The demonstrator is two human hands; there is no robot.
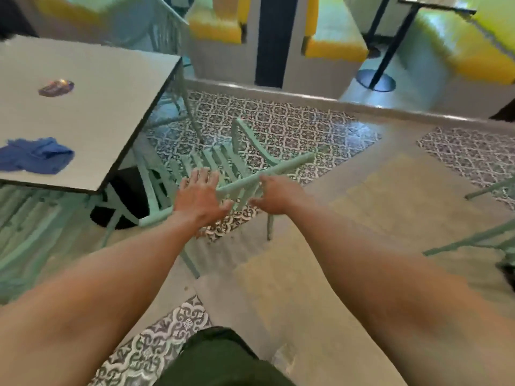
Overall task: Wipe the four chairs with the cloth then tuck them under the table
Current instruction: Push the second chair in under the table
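A mint-green slatted chair (pixel 223 160) stands at the near right corner of the white table (pixel 111 87), partly under it. My left hand (pixel 199 195) is spread flat with straight fingers over the left end of the chair's top rail. My right hand (pixel 271 197) reaches to the rail near its middle, fingers loosely bent; motion blur hides whether they grip it. The blue cloth (pixel 34 156) lies crumpled on the table's near left part, away from both hands.
Another mint chair (pixel 167 29) stands at the table's far side, one more (pixel 25 218) at its near left side, and parts of a fourth (pixel 485 232) at the right edge. A small dark dish (pixel 55 87) sits on the table. Yellow benches (pixel 334 51) line a raised step behind.
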